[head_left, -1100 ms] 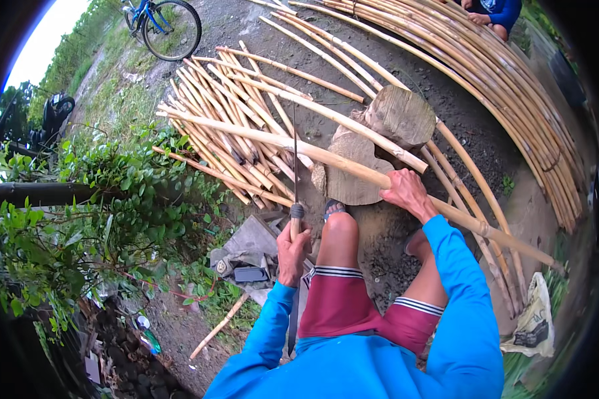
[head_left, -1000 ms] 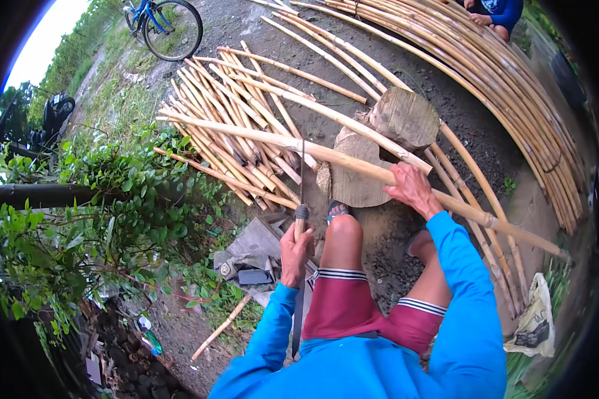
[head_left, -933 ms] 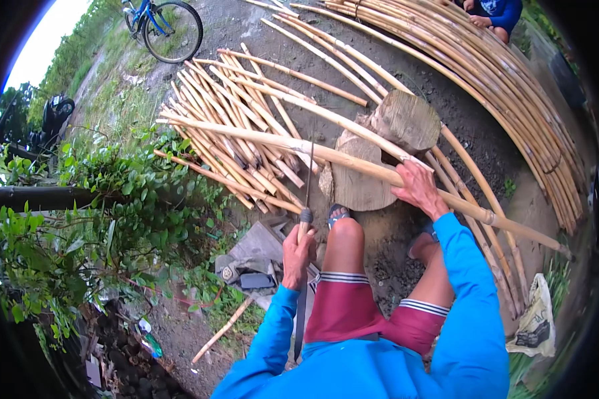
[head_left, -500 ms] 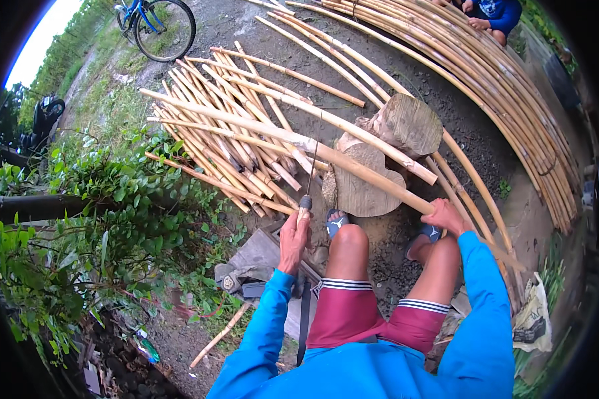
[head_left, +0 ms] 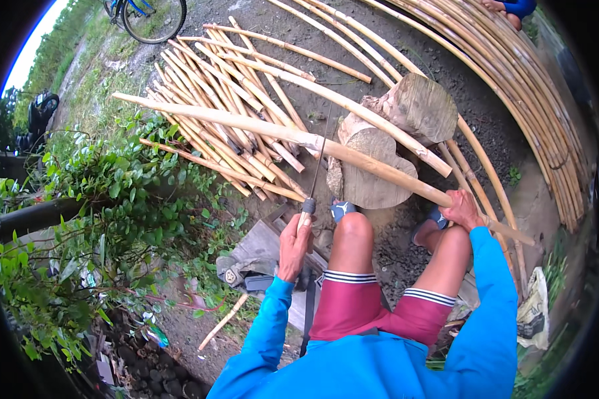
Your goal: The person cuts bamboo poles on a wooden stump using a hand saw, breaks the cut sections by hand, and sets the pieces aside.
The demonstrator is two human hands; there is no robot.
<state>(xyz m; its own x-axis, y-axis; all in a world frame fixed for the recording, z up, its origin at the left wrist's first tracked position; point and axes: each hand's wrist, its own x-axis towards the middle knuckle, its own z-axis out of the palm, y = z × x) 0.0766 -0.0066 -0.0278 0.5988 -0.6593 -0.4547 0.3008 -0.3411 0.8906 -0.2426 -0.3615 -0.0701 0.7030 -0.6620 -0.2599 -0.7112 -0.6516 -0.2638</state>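
My left hand (head_left: pixel 293 245) is closed around the pale handle of a long, thin-bladed knife (head_left: pixel 317 174), its blade pointing away from me. That blade crosses a thick bamboo pole (head_left: pixel 373 163) near the pole's middle; from this angle I cannot tell how deep it sits, if at all. Beyond my right knee, my right hand (head_left: pixel 462 210) grips the pole close to its near right end. Under the pole lies a cut log (head_left: pixel 373 189) with a pale sawn face. Another bamboo pole (head_left: pixel 379 125) rests across the wood just beyond.
Cut bamboo pieces (head_left: pixel 229 126) lie heaped at the left, beside leafy plants (head_left: pixel 106 179). Long bamboo poles (head_left: pixel 512 86) are bundled at the right, where another person's hand (head_left: pixel 494 5) shows. A bicycle (head_left: pixel 154 20) stands far left. A grey bag (head_left: pixel 249 271) lies beside my left forearm.
The held pole's far end now reaches further left over the heap. My right hand, still on the pole, has shifted slightly right. The whole view has moved a little.
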